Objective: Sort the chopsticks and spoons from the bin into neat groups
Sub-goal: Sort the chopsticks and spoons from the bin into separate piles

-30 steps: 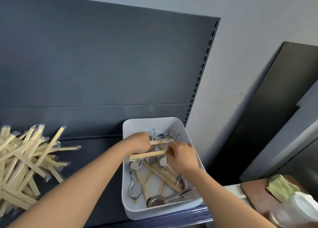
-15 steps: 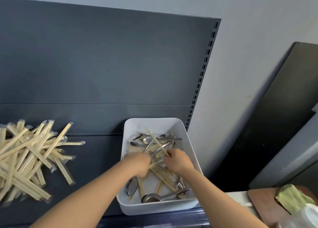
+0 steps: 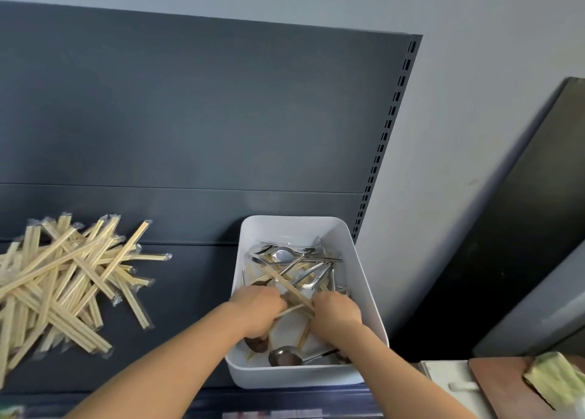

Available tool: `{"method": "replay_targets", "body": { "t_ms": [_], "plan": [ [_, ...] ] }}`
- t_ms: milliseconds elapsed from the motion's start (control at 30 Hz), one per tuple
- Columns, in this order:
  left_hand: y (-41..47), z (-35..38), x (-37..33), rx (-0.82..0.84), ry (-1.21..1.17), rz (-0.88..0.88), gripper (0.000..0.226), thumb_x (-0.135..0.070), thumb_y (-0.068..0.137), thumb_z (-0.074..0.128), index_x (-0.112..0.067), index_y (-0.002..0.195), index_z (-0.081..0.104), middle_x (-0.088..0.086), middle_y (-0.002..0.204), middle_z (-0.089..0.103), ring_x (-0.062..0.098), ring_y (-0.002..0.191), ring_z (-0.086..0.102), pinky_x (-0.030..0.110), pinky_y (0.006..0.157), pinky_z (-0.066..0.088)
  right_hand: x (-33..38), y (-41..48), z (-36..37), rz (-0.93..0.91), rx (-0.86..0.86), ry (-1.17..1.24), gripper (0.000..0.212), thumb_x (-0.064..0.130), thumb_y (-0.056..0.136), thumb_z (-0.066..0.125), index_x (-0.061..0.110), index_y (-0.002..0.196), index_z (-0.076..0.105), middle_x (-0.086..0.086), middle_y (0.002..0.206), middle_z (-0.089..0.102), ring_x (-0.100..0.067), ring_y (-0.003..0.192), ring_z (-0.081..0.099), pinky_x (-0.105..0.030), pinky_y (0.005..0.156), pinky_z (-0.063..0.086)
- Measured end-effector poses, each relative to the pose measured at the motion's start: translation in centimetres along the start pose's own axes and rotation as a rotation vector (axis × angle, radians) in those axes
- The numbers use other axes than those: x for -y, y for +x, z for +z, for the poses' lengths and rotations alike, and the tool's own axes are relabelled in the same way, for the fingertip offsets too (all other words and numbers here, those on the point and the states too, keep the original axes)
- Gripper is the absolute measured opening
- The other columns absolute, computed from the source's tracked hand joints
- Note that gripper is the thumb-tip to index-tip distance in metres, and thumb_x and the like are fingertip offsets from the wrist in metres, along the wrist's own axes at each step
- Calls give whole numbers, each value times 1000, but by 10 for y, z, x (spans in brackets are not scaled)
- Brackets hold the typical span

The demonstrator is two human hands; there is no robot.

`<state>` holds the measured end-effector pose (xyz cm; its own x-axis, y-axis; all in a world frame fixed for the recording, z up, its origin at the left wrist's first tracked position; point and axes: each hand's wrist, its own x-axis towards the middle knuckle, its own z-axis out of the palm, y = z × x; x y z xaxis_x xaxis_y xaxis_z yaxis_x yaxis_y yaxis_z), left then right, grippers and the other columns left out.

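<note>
- White rectangular plastic bin (image 3: 361,276) sits lower centre of frame on the dark grey metal shelf (image 3: 190,292), near its front edge and within reach of both arms.
- Contents: shiny steel spoons (image 3: 282,255) tangled with pale cellophane-wrapped wooden chopsticks (image 3: 291,293). They are interlocked, hence two hands.
- Left hand (image 3: 259,311): knuckles up, fingers curled down around a chopstick pair at mid-bin.
- Right hand (image 3: 337,312): fingers curled, pinching the near end of a pair lying across the spoon handles, probably to lift it clear without dragging spoons.
- Loose heap of wrapped chopsticks (image 3: 63,279) lies at left of frame, well apart from the bin; criss-crossed, not neat.
- No spoon group visible outside the bin. Judgement: chopsticks are being cleared first.
</note>
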<state>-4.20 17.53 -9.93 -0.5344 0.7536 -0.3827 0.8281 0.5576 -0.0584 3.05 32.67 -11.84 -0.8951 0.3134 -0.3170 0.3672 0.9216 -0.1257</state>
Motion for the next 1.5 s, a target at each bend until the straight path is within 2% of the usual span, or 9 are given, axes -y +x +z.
{"method": "replay_targets", "body": {
  "t_ms": [133, 267, 367, 467, 667, 833, 1067, 1233, 1500],
  "plan": [
    [-3, 0, 0, 0, -14, 3, 20, -11, 84, 64, -12, 104, 62, 7, 108, 52, 24, 85, 52, 29, 51, 30, -4, 1, 0, 26, 32, 220, 15, 29, 85, 56, 17, 91, 63, 0, 87, 63, -20, 80, 60, -26, 64, 45],
    [-3, -5, 0, -38, -105, -15, 11, -3, 86, 52, -14, 84, 55, 5, 97, 53, 21, 78, 46, 31, 57, 33, -9, 0, -2, 56, 69, 404, 14, 32, 87, 55, 21, 78, 55, 2, 81, 61, -18, 77, 59, -26, 68, 48],
    [-1, -4, 0, -42, -219, -88, 17, -2, 87, 50, -16, 79, 53, -1, 78, 49, 21, 75, 50, 27, 53, 32, -9, -2, -2, 71, 96, 509, 10, 26, 89, 53, 16, 90, 56, -7, 97, 69, -23, 90, 66, -34, 82, 54],
    [3, -1, -7, -33, -268, -259, 22, -3, 89, 48, -15, 102, 62, 1, 93, 55, 20, 82, 54, 28, 60, 39, -11, -1, 1, 93, 91, 654, 16, 17, 89, 51, 12, 100, 61, -6, 87, 67, -21, 78, 65, -35, 78, 56],
    [13, 9, -24, 19, -275, -462, 46, -55, 91, 53, -15, 113, 64, 2, 113, 62, 19, 99, 61, 26, 71, 44, -8, -3, 0, 89, 124, 700, 20, 7, 89, 48, 18, 78, 60, -3, 66, 60, -18, 60, 59, -33, 69, 56],
    [17, 9, -23, -21, -312, -548, 26, -19, 95, 49, -14, 115, 63, 2, 113, 63, 19, 101, 62, 24, 72, 46, -11, -2, -4, 97, 67, 612, 20, 12, 88, 49, 16, 98, 65, -2, 78, 64, -17, 62, 58, -25, 57, 47],
    [16, 11, -24, -36, -524, -600, 25, -11, 95, 43, -10, 112, 61, 2, 100, 62, 18, 84, 62, 24, 64, 47, -4, -5, -10, 100, 140, 647, 21, 5, 89, 40, 13, 89, 59, -10, 79, 63, -22, 58, 58, -27, 49, 48],
    [18, 11, -21, -49, -921, -661, 30, -8, 94, 33, -8, 114, 55, 7, 65, 57, 16, 47, 51, 22, 41, 37, 1, -5, -7, 118, 194, 679, 22, 8, 92, 38, 10, 109, 52, -16, 101, 66, -25, 71, 63, -37, 68, 56],
    [31, 28, -21, -91, -857, -621, 17, -16, 90, 49, -12, 96, 65, 4, 71, 66, 17, 52, 58, 23, 47, 46, -1, -4, -10, 117, 181, 653, 30, 6, 89, 36, 8, 112, 54, -10, 93, 60, -27, 83, 59, -41, 80, 56]
  ]
}}
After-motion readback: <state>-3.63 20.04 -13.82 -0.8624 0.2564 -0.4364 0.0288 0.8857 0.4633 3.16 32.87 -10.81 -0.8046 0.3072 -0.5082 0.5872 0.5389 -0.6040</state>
